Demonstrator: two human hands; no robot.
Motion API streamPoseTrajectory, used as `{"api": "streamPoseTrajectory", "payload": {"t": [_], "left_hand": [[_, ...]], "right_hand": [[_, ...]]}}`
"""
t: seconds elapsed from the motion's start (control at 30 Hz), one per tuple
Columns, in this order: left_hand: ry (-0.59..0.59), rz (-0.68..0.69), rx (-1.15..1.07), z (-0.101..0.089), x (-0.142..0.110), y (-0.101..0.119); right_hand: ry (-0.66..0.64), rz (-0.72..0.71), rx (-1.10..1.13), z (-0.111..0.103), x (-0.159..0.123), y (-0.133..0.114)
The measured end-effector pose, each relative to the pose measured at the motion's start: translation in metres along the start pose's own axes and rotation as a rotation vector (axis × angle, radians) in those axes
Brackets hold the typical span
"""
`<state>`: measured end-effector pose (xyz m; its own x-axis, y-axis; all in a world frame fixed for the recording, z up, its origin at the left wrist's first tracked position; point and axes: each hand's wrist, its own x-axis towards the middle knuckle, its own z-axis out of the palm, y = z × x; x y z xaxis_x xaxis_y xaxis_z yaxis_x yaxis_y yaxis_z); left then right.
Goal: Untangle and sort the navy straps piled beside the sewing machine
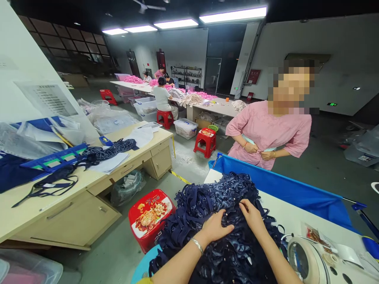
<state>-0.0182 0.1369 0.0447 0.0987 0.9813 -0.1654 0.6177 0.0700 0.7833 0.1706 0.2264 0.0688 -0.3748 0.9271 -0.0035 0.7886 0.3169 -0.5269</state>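
Note:
In front of me a large heap of navy bras, with many straps and patterned fabric, spreads over the white worktop and toward my body. My left hand rests on the middle of the heap, thumb and fingers apart, a silver bangle on its wrist. Just to its right, my right hand has its fingertips drawn close together at the fabric of one bra on top. The folds hide part of what those fingertips touch.
A cream sewing machine stands at the right, with a blue cloth trough behind the worktop. Beyond it stands a person in pink. A red stool is at the left, near a desk with another navy bra.

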Motion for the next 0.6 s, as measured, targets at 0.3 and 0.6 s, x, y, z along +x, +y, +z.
{"api": "streamPoseTrajectory", "payload": {"t": [0.3,0.6], "left_hand": [[-0.106,0.112,-0.163,-0.006,0.012,-0.004],[-0.052,0.132,-0.404,0.004,0.016,-0.009]], "right_hand": [[-0.2,-0.102,0.003,-0.016,0.005,-0.002],[-0.218,-0.063,-0.047,-0.017,-0.011,0.001]]}}
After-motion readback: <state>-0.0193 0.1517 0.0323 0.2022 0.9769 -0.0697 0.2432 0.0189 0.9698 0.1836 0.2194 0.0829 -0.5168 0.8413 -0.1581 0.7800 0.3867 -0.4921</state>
